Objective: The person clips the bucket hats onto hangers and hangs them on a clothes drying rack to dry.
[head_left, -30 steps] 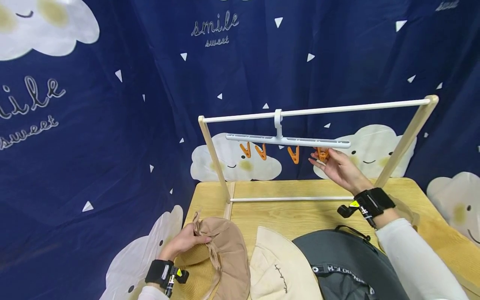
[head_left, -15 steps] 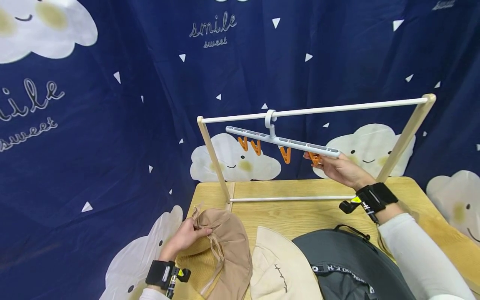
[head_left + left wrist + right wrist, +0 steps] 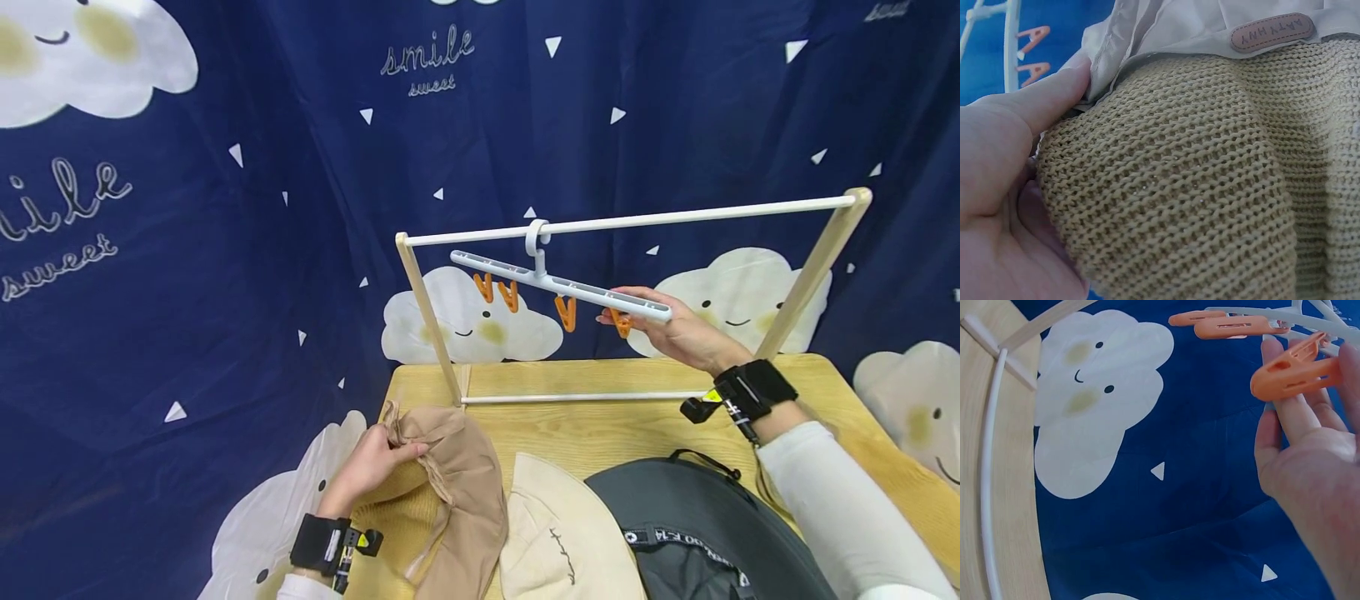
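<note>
My left hand [image 3: 367, 468] pinches the gathered edge of a brown fabric sun hat [image 3: 476, 492], thumb on top. In the left wrist view the hat's knitted part [image 3: 1179, 175] hangs beside the fingers, below a small leather label [image 3: 1272, 32]. A pale hanger [image 3: 585, 290] with several orange clips hangs by its hook from the white rail, turned at an angle. At its right end my right hand [image 3: 686, 333] holds the outermost orange clip [image 3: 1291, 372] between thumb and fingers. The clip's far side is partly hidden by the thumb.
A wooden stand carries the white rail [image 3: 705, 217] above the wooden table [image 3: 570, 375], with a lower white bar [image 3: 577, 398]. A cream hat [image 3: 555, 542] and a dark grey hat [image 3: 690, 517] lie at the front. A blue cloud-print curtain [image 3: 600, 167] hangs behind.
The hanger's right end has swung towards me and lower with my right hand, and its hook has shifted left along the rail. My left hand has lifted the brown hat's edge slightly.
</note>
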